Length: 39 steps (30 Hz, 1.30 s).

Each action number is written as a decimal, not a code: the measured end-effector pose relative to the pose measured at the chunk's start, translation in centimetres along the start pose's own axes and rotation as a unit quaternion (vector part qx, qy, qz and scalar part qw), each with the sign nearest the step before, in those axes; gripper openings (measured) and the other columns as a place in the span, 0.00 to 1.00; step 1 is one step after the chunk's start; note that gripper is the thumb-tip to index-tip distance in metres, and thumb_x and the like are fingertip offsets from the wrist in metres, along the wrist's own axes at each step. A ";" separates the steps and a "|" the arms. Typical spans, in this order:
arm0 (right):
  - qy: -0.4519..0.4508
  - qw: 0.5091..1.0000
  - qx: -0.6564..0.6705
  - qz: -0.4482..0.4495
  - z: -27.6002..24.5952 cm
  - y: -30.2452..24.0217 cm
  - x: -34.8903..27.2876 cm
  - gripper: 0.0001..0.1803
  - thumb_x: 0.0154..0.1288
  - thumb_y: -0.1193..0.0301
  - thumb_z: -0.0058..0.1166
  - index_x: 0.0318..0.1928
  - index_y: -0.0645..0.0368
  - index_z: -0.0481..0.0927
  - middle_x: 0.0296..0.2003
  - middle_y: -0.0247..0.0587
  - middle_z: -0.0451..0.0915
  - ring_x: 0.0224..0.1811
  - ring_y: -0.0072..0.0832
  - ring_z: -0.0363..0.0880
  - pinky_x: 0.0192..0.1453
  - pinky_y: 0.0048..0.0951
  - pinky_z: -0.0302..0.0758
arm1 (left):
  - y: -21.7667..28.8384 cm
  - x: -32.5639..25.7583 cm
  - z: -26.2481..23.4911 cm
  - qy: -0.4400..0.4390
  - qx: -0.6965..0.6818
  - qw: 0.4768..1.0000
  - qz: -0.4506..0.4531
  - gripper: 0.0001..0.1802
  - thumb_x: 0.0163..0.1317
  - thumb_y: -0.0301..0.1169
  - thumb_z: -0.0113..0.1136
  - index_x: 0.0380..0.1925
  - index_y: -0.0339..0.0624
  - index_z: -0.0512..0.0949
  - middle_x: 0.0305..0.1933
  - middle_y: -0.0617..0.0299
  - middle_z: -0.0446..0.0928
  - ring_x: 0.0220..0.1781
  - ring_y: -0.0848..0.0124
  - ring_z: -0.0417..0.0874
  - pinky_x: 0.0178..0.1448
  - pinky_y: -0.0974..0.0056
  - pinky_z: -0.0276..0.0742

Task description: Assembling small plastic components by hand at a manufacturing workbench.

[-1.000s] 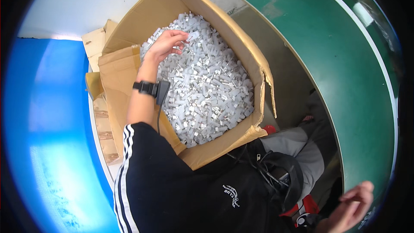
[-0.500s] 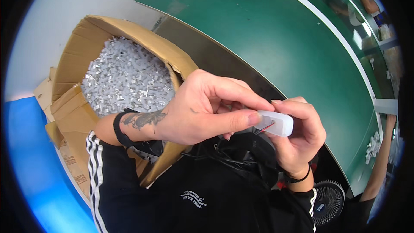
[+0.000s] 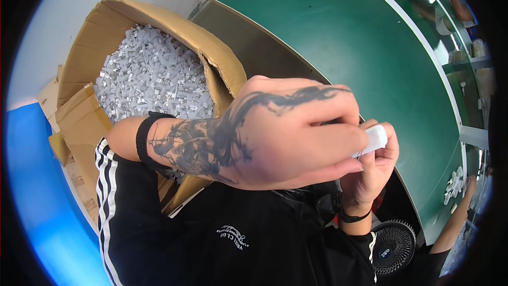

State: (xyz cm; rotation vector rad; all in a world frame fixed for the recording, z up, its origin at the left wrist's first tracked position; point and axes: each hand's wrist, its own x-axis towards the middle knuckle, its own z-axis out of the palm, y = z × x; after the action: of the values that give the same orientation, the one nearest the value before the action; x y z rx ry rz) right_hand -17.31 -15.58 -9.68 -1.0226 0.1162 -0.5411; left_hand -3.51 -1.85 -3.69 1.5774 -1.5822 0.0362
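A small white plastic housing (image 3: 377, 136) is between my two hands in front of my chest, its rounded end poking out to the right. My left hand (image 3: 291, 132), tattooed across its back, is turned over with thumb and fingers closed at the housing's left end. My right hand (image 3: 369, 175) grips the same housing from below and behind with bent fingers. The left hand covers much of the piece, and the wires on it can hardly be seen.
A cardboard box (image 3: 114, 13) filled with many small whitish plastic pieces (image 3: 156, 77) stands at the left. Beyond my hands lies a green tabletop (image 3: 296, 32), with white parts (image 3: 454, 185) at its right. A black fan (image 3: 392, 248) is at lower right, near another person's arm (image 3: 455, 222).
My left hand has rolled over, its back now facing up, and moved right along the housing. The housing has shifted right and tilted, and its red wire has gone out of sight.
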 end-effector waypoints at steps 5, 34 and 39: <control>0.003 0.997 -0.071 -0.021 0.0 0.6 -0.4 0.11 0.60 0.73 0.63 0.37 0.65 0.74 0.32 0.44 0.78 0.31 0.23 0.76 0.35 0.21 0.74 | 0.3 -0.1 0.2 0.016 0.064 0.996 0.052 0.16 0.42 0.30 0.75 0.33 0.43 0.82 0.31 0.64 0.76 0.27 0.71 0.78 0.26 0.72 0.74; 0.074 0.994 0.007 -0.078 0.0 0.2 -1.3 0.06 0.58 0.75 0.63 0.30 0.61 0.77 0.29 0.35 0.73 0.26 0.21 0.69 0.31 0.23 0.69 | 1.0 1.7 2.7 0.011 -0.220 0.967 -0.127 0.09 0.51 0.26 0.67 0.34 0.43 0.82 0.32 0.63 0.76 0.30 0.69 0.82 0.31 0.67 0.78; 0.053 0.996 0.029 -0.070 0.3 0.1 -1.2 0.07 0.58 0.75 0.63 0.33 0.61 0.77 0.29 0.35 0.73 0.29 0.22 0.73 0.34 0.24 0.72 | 1.2 1.6 2.7 0.008 -0.235 0.961 -0.146 0.09 0.51 0.25 0.67 0.34 0.42 0.82 0.32 0.62 0.76 0.28 0.70 0.82 0.30 0.69 0.79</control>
State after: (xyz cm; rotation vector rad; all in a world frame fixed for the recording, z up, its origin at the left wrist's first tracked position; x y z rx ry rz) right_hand -18.23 -14.74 -9.79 -0.9506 0.1230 -0.7242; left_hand -5.63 -4.43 -3.74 1.4042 -1.2144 -0.4554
